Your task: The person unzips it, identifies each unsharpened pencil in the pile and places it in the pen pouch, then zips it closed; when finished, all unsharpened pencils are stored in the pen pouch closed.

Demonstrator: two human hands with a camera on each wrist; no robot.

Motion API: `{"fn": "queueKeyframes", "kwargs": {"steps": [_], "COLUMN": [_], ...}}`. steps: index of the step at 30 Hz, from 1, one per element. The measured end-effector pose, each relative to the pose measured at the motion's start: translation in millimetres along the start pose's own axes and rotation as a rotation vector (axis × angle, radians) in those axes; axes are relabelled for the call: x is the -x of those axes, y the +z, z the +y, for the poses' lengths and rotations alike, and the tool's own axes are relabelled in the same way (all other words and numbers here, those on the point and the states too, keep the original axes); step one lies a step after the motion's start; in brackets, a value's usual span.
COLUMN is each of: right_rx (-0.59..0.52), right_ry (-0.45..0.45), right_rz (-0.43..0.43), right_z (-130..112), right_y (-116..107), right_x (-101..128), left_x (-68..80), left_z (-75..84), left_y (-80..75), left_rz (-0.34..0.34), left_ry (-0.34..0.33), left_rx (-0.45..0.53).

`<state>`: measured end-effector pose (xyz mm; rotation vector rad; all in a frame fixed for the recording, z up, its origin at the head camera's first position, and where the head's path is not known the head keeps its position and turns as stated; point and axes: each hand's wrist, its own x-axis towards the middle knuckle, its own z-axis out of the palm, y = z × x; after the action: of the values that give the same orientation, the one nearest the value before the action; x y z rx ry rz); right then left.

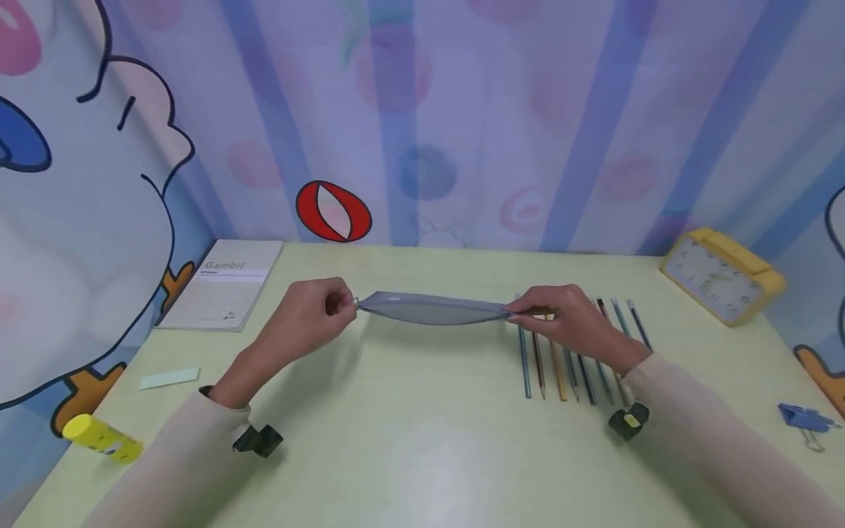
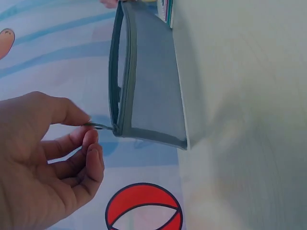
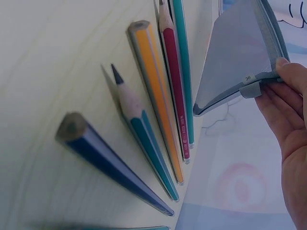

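- Grey mesh zip pouch (image 1: 432,309) is up between both hands, over the middle of the table (image 1: 429,455), its long side running left to right. Can't tell if the bottom edge touches the tabletop.
- Pouch mouth gapes: the left wrist view shows the two zip edges parted.
- Left hand (image 1: 313,312): thumb and index finger nipped together on the thin zip pull (image 2: 98,126) at the pouch's left corner; other fingers curled in toward the palm.
- Right hand (image 1: 568,315): thumb on top, fingers underneath, pinching the pouch's right upper corner. Small fabric label (image 3: 248,78) just beside the grip.
- Pencils (image 1: 587,380) lie side by side in a row on the table, under and around the right hand and wrist. Right wrist view picks out an orange pencil (image 3: 156,100), a dark red pencil (image 3: 175,86) and a navy pencil (image 3: 115,165).
- Back left: "Gambit" notepad (image 1: 218,297), flat.
- Left side: pale green strip (image 1: 169,378); nearer the viewer, yellow glue stick (image 1: 102,438) on its side, near the left sleeve (image 1: 178,455).
- Back right: yellow alarm clock (image 1: 713,282), upright, face angled toward the viewer.
- Far right: blue binder clip (image 1: 807,416).
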<state>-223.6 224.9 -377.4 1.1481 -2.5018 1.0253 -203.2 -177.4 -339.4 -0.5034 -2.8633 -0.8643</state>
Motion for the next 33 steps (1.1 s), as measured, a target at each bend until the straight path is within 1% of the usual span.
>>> {"fn": "queueKeyframes", "kwargs": {"steps": [4, 7, 10, 13, 16, 19, 21, 23, 27, 30, 33], "right_rx": [-0.007, 0.001, 0.010, 0.016, 0.012, -0.009, -0.023, -0.035, -0.029, -0.016, -0.007], "right_ry": [0.022, 0.031, 0.039, 0.042, 0.041, 0.044, 0.048, 0.053, 0.057, 0.055, 0.045], "right_rz": [-0.012, 0.000, 0.012, 0.016, 0.019, 0.022, 0.017, 0.003, -0.022, -0.018, -0.003], "right_z": [0, 0, 1, 2, 1, 0, -1, -2, -4, -5, -4], "right_y": [2, 2, 1, -1, -2, -2, -2, 0, 2, 2, 1], "right_x": [2, 4, 6, 8, 8, 8, 7, 5, 3, 3, 5], "left_x": [1.4, 1.4, 1.1, 0.9, -0.2, -3.2, -5.7, -7.9, -11.6, -14.6, -18.2], "left_z": [4.9, 6.3, 6.7, 7.6, 9.3, 10.5, 10.7, 10.6, 10.1, 9.6, 10.4], "left_y": [8.6, 15.1, 20.6, 23.8, 25.2, 26.1, 26.7, 27.6, 30.1, 32.9, 35.9], "left_rz": [-0.066, -0.105, -0.124, -0.121, -0.083, -0.034, -0.020, -0.025, -0.060, -0.083, -0.091], "left_ry": [0.067, 0.090, 0.110, 0.120, 0.134, 0.173, 0.211, 0.245, 0.290, 0.318, 0.340], "left_rx": [-0.060, -0.090, -0.095, -0.081, -0.064, -0.056, -0.063, -0.077, -0.111, -0.132, -0.142]}}
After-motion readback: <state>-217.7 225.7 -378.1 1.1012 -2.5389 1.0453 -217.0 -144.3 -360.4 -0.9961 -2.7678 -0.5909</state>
